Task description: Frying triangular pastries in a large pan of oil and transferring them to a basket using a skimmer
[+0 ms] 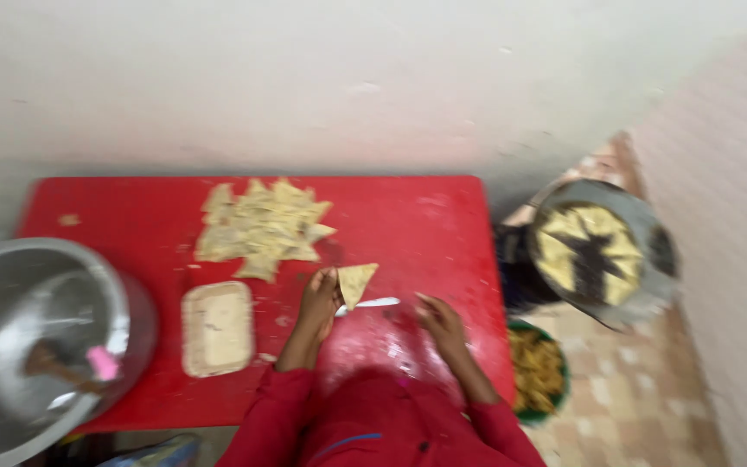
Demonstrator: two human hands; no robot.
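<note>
My left hand (319,304) holds up a pale triangular folded pastry (356,282) above the red table (443,233). A white knife or spatula (375,303) lies on the table just right of that hand. My right hand (441,323) rests low over the table, fingers loosely curled, with nothing seen in it. A heap of several folded triangles (261,227) lies behind the left hand. A rectangular tray of pale paste (217,327) sits to its left. The picture is blurred by motion.
A large metal pot (10,285) with a wooden-handled utensil inside stands at the table's left end. On the tiled floor to the right sit a frying pan (650,229) with pastries in oil and a green bowl (522,413) of fried pieces.
</note>
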